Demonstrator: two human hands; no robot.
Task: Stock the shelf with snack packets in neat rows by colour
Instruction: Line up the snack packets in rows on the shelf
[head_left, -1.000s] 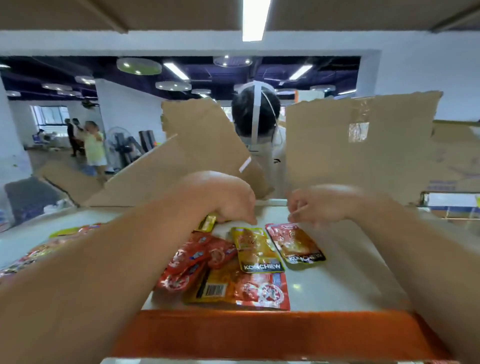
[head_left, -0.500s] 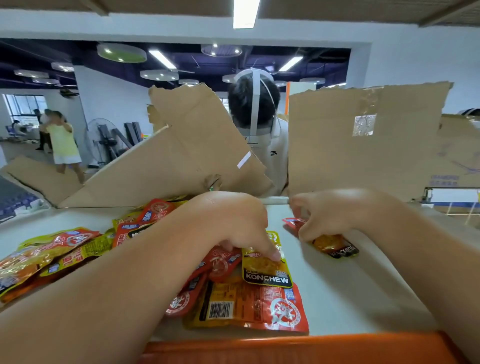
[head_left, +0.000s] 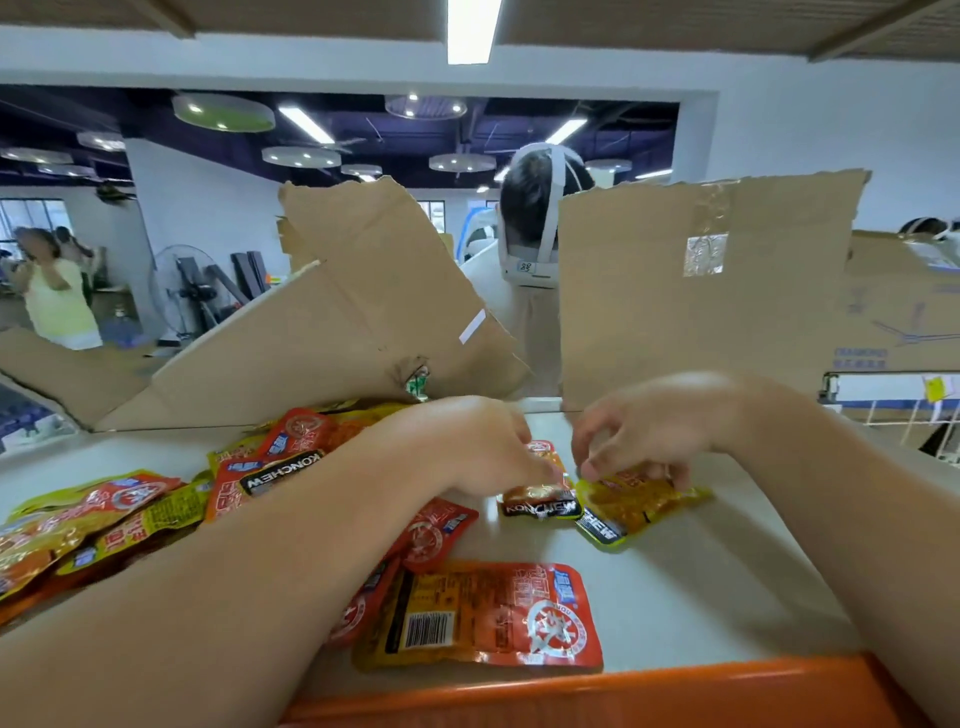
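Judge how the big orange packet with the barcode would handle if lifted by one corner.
Probably floppy: the big orange packet is a thin film pouch lying nearly flat, so it would likely droop. Likely light for its size, since it barely bulges. Its glossy skin reflects the lights, so it may slide easily on the smooth shelf.

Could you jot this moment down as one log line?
left hand: touching red Konchew packet | right hand: pinching yellow packet | both packets on shelf

Orange-red packet (head_left: 488, 616) with black barcode (head_left: 427, 630), yellow packet (head_left: 639, 506), white shelf (head_left: 701, 587) with orange edge (head_left: 623, 693), brown cardboard (head_left: 701, 312)
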